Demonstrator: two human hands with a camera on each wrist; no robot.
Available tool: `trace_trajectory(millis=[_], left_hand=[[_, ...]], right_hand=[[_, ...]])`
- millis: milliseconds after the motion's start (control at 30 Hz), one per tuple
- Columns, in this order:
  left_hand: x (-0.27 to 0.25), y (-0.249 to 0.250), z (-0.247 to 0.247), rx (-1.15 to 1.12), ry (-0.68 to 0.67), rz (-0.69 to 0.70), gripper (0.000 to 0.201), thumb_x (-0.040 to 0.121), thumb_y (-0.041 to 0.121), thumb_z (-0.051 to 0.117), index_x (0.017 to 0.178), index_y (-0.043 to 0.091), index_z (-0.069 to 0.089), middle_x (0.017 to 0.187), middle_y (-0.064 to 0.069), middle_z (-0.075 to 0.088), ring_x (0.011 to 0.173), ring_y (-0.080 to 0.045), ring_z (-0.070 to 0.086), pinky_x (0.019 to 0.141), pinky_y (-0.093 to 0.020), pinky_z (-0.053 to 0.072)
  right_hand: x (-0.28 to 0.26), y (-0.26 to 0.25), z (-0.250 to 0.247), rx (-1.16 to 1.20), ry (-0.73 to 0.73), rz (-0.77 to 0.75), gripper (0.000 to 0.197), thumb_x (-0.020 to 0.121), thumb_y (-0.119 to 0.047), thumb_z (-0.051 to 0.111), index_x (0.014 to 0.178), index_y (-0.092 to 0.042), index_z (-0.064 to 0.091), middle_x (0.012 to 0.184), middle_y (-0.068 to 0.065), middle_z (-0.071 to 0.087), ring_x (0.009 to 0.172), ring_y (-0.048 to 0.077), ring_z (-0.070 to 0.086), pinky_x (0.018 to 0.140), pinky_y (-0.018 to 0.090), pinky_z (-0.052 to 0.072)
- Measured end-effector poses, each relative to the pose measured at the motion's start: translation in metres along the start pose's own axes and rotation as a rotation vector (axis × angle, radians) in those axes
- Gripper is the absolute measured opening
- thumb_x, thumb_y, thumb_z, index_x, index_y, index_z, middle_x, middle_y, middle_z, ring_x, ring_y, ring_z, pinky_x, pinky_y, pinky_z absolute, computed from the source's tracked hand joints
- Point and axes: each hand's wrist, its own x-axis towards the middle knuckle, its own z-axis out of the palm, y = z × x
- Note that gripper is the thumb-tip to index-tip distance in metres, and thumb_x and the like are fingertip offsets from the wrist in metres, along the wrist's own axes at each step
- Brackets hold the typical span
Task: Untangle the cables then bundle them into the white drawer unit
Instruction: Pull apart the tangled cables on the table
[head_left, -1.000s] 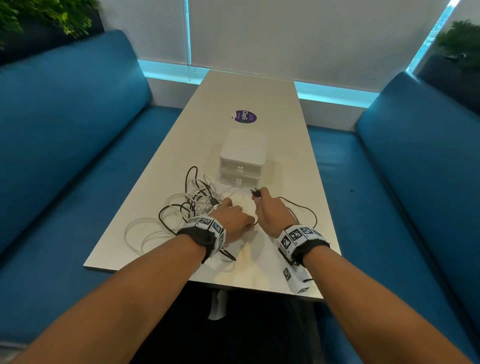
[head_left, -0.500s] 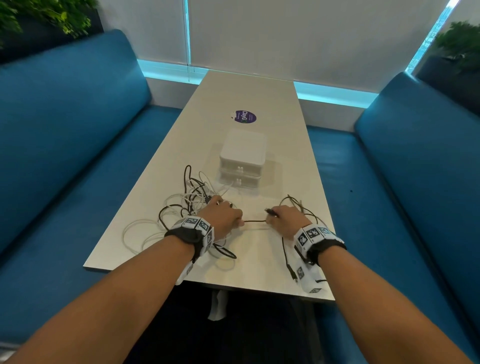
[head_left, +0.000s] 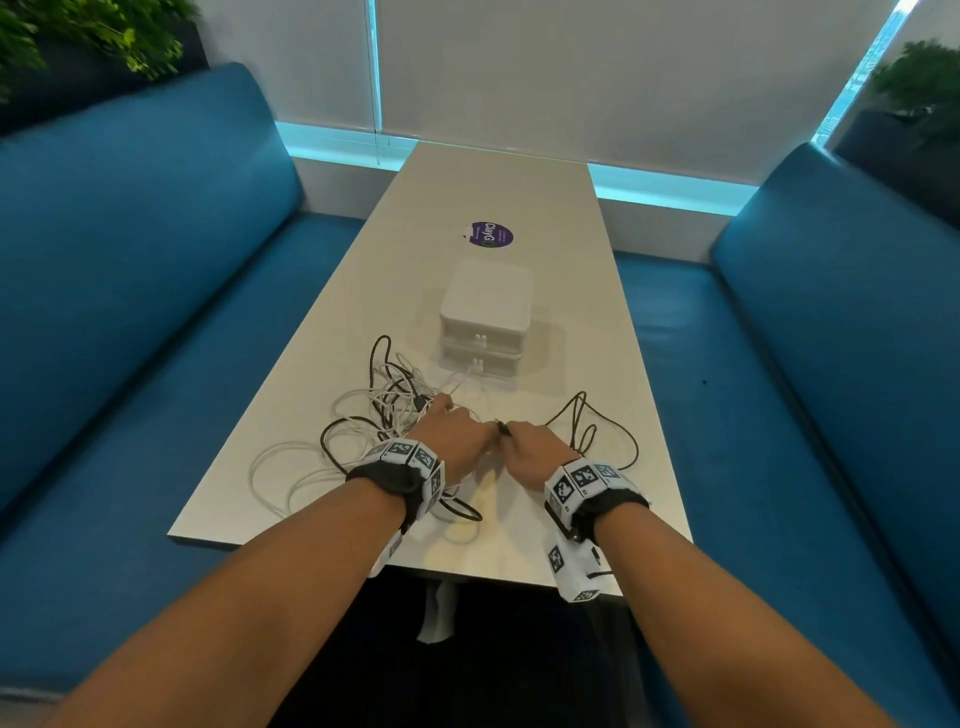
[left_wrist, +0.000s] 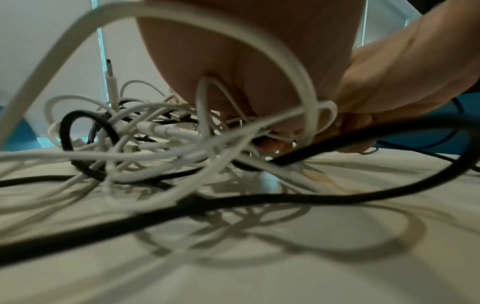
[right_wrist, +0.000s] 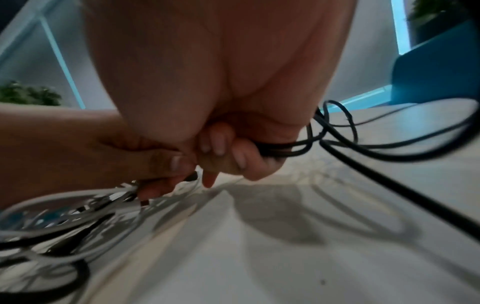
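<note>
Both hands have come back together since half a second ago, when a stretch of black cable (head_left: 597, 426) ran between them; now the right hand (head_left: 535, 454) has its fingers curled round gathered loops of that cable, and the left hand (head_left: 457, 441), touching it, pinches the same cable at the tangle (head_left: 384, 410); white cables (left_wrist: 161, 131) loop left of the left hand; beyond both hands stands the white drawer unit (head_left: 485, 317), drawers closed, on the table (head_left: 519, 176).
</note>
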Motion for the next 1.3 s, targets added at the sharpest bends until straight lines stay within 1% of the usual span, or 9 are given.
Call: trace_trajectory(millis=[100, 267, 500, 567, 733, 900, 1067, 1200, 1300], left_hand=[[-0.002, -0.004, 0.007, 0.023, 0.017, 0.002, 0.032, 0.091, 0.007, 0.051, 0.121, 0.018, 0.050, 0.100, -0.003, 0.068, 0.105, -0.028, 0.059, 0.110, -0.046, 0.026], [0.002, -0.006, 0.018, 0.037, 0.027, 0.000, 0.015, 0.100, 0.024, 0.048, 0.113, 0.018, 0.055, 0.097, -0.007, 0.067, 0.101, -0.031, 0.059, 0.108, -0.048, 0.023], [-0.001, -0.011, 0.017, 0.074, -0.028, -0.018, 0.020, 0.099, 0.017, 0.046, 0.113, 0.022, 0.059, 0.102, -0.007, 0.067, 0.108, -0.030, 0.054, 0.111, -0.048, 0.020], [0.002, -0.008, 0.015, 0.061, -0.026, -0.030, 0.021, 0.098, 0.017, 0.046, 0.113, 0.025, 0.059, 0.101, -0.007, 0.067, 0.106, -0.029, 0.055, 0.109, -0.047, 0.023], [0.001, -0.005, 0.008, 0.051, -0.028, -0.027, 0.023, 0.099, 0.017, 0.046, 0.115, 0.027, 0.060, 0.101, -0.007, 0.066, 0.105, -0.029, 0.054, 0.103, -0.044, 0.025], [0.003, -0.005, 0.004, 0.092, -0.011, 0.015, 0.034, 0.088, 0.006, 0.048, 0.113, 0.024, 0.061, 0.093, -0.002, 0.068, 0.102, -0.026, 0.059, 0.108, -0.049, 0.025], [0.006, -0.010, 0.012, 0.118, 0.012, 0.012, 0.032, 0.090, 0.006, 0.047, 0.118, 0.020, 0.058, 0.102, -0.005, 0.068, 0.110, -0.028, 0.055, 0.109, -0.050, 0.025], [0.005, -0.013, 0.013, 0.079, -0.015, -0.011, 0.022, 0.093, 0.011, 0.050, 0.110, 0.020, 0.060, 0.100, -0.006, 0.068, 0.109, -0.029, 0.055, 0.112, -0.049, 0.023], [0.003, -0.016, 0.009, 0.057, 0.001, -0.024, 0.020, 0.099, 0.018, 0.047, 0.114, 0.020, 0.061, 0.106, -0.007, 0.067, 0.112, -0.029, 0.053, 0.116, -0.049, 0.020]], right_hand=[[0.000, 0.005, 0.002, 0.062, -0.022, -0.005, 0.028, 0.104, -0.026, 0.038, 0.107, -0.013, 0.063, 0.108, 0.011, 0.067, 0.101, 0.030, 0.061, 0.086, 0.038, 0.048], [-0.007, 0.020, -0.008, -0.019, 0.047, 0.034, 0.019, 0.101, -0.031, 0.040, 0.089, -0.023, 0.054, 0.090, 0.007, 0.065, 0.083, 0.028, 0.061, 0.077, 0.041, 0.052], [-0.020, 0.060, -0.027, -0.174, 0.162, 0.352, 0.024, 0.102, -0.026, 0.035, 0.108, -0.015, 0.056, 0.098, 0.009, 0.062, 0.082, 0.029, 0.060, 0.074, 0.036, 0.052], [-0.019, 0.052, -0.026, -0.148, 0.193, 0.351, 0.025, 0.103, -0.026, 0.035, 0.112, -0.012, 0.054, 0.105, 0.012, 0.062, 0.085, 0.030, 0.060, 0.072, 0.036, 0.049], [-0.012, 0.017, -0.015, -0.013, 0.176, 0.171, 0.048, 0.101, -0.031, 0.043, 0.145, -0.013, 0.032, 0.116, 0.019, 0.061, 0.103, 0.037, 0.062, 0.080, 0.039, 0.049], [-0.002, -0.012, -0.008, -0.050, 0.067, -0.003, 0.028, 0.102, -0.024, 0.040, 0.107, -0.005, 0.060, 0.104, 0.018, 0.067, 0.095, 0.035, 0.063, 0.077, 0.038, 0.048], [0.003, -0.002, -0.007, 0.005, -0.008, 0.017, 0.027, 0.101, -0.024, 0.041, 0.103, -0.012, 0.066, 0.104, 0.013, 0.068, 0.095, 0.032, 0.063, 0.085, 0.041, 0.051], [0.001, 0.013, -0.013, 0.030, 0.028, 0.091, 0.021, 0.100, -0.025, 0.042, 0.092, -0.017, 0.059, 0.090, 0.007, 0.063, 0.083, 0.029, 0.061, 0.067, 0.034, 0.045], [-0.004, 0.033, -0.022, -0.022, 0.079, 0.196, 0.023, 0.102, -0.027, 0.041, 0.101, -0.012, 0.059, 0.091, 0.010, 0.061, 0.078, 0.028, 0.060, 0.063, 0.031, 0.042]])
